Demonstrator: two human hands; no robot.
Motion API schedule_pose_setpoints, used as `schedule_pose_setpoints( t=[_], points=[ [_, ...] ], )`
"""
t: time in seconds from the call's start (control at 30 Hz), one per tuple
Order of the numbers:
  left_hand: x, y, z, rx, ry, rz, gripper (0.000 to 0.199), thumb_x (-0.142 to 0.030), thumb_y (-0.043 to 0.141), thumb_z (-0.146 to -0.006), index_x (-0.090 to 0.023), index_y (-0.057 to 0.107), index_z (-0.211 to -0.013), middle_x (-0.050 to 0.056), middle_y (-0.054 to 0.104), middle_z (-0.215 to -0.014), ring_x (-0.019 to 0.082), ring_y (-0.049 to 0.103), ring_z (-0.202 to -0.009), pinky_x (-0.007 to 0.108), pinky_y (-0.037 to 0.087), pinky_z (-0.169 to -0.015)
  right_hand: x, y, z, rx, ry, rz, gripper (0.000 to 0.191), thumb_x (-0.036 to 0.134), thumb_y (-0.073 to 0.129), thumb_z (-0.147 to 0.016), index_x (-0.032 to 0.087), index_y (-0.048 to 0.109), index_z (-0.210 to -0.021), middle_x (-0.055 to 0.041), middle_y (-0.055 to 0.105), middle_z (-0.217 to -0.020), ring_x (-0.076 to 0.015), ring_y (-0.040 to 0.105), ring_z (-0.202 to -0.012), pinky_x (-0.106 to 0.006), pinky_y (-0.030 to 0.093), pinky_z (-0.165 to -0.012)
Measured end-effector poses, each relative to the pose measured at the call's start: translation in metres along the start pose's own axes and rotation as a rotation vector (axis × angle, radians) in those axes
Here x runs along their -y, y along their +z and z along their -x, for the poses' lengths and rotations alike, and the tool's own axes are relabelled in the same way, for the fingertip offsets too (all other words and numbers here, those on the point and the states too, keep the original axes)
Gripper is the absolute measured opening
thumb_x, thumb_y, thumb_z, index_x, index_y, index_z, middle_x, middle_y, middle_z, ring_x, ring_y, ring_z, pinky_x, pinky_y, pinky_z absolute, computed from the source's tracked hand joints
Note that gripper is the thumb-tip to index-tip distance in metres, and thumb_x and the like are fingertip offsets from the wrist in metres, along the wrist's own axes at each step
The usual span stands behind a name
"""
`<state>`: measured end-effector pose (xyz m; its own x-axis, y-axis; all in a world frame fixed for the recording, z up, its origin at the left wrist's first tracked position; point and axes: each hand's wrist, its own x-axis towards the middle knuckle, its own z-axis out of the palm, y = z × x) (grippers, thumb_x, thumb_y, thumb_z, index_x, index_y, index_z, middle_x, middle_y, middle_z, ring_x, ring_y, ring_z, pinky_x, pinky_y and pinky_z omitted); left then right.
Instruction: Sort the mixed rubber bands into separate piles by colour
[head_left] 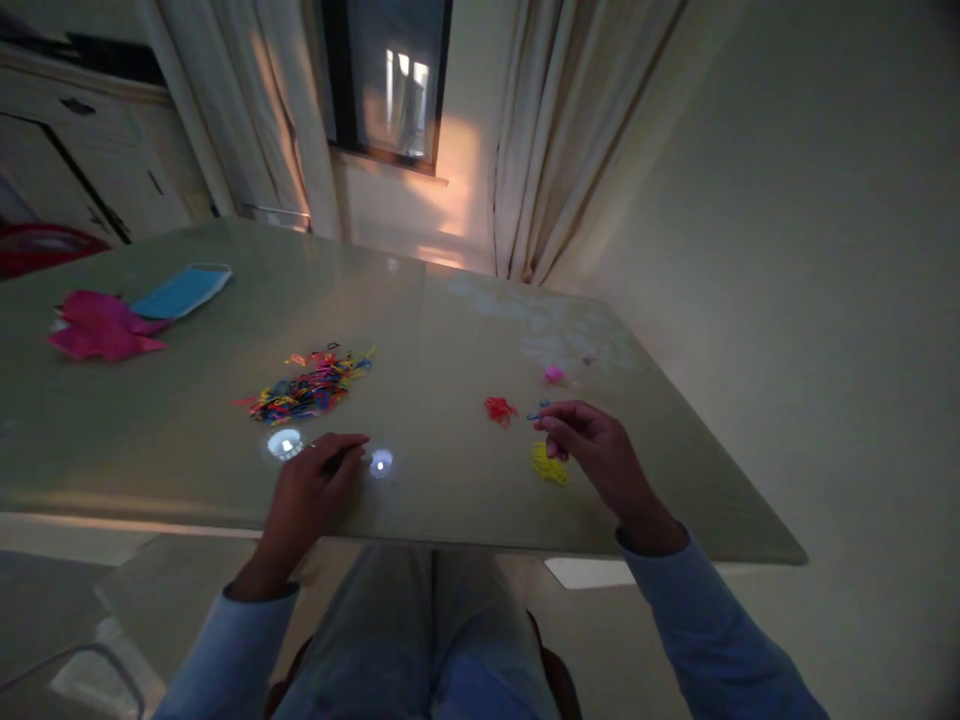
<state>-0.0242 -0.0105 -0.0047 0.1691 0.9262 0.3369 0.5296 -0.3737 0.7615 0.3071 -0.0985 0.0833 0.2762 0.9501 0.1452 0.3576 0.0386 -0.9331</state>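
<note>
While multicoloured pile [309,388] stretches far-right, left grip [319,485] unclear, right grip [592,445] pinching blue band [533,416].

Multicol. bands [311,390] in sep. piles

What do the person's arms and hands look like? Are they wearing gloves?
No gloves! The left hand and the right hand are both bare, so you can see the fingers. Each arm has a plain blue long sleeve that ends at the wrist. I can't see any pictures or letters on the sleeves.
</note>
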Motion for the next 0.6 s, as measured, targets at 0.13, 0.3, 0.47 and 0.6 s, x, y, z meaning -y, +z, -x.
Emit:
schedule_pose_setpoints(
  t=[0.13, 0.3, 0.47, 0.6],
  points=[
    [0.005, 0.001, 0.001, 0.008, 0.038, -0.053, 0.028, -0.044, 0.054, -0.084, -0.025, 0.073, -0.091, 0.003, 0.076, -0.089, 0.021, 0.070, -0.080, 0.030, 0.054, -0.075, -0.030, -0.042, -0.010, -0.217, -0.274, 0.614, 0.018, 0.029, 0.057, -0.089, 0.018, 0.072, -0.093, -0.0095, 0.074, -0.088, -0.0193, 0.067, -0.071, -0.032, 0.051, -0.071],
    [0.010, 0.002, 0.003, -0.005, 0.052, -0.126, 0.031, -0.047, 0.053, -0.085, -0.025, 0.073, -0.093, 0.003, 0.076, -0.092, 0.022, 0.071, -0.081, 0.031, 0.054, -0.072, -0.063, -0.065, -0.028, -0.114, -0.191, 0.935, 0.020, 0.022, 0.055, -0.089, 0.019, 0.074, -0.093, -0.0104, 0.077, -0.095, -0.0223, 0.071, -0.082, -0.033, 0.051, -0.077],
    [0.007, 0.001, 0.004, -0.006, 0.040, -0.162, 0.031, -0.052, 0.052, -0.086, -0.029, 0.071, -0.093, -0.001, 0.076, -0.092, 0.023, 0.071, -0.084, 0.033, 0.055, -0.074, -0.075, -0.058, -0.042, -0.062, -0.142, 1.009, 0.019, 0.021, 0.058, -0.089, 0.021, 0.075, -0.097, -0.0088, 0.078, -0.098, -0.0216, 0.071, -0.083, -0.031, 0.050, -0.077],
    [0.004, 0.001, 0.005, -0.001, 0.044, -0.158, 0.033, -0.052, 0.052, -0.085, -0.026, 0.071, -0.093, 0.002, 0.076, -0.092, 0.024, 0.071, -0.083, 0.035, 0.056, -0.073, -0.075, -0.052, -0.047, -0.002, -0.123, 1.015, 0.017, 0.021, 0.061, -0.088, 0.022, 0.075, -0.097, -0.0083, 0.078, -0.100, -0.0220, 0.071, -0.086, -0.031, 0.050, -0.077]
  ],
)
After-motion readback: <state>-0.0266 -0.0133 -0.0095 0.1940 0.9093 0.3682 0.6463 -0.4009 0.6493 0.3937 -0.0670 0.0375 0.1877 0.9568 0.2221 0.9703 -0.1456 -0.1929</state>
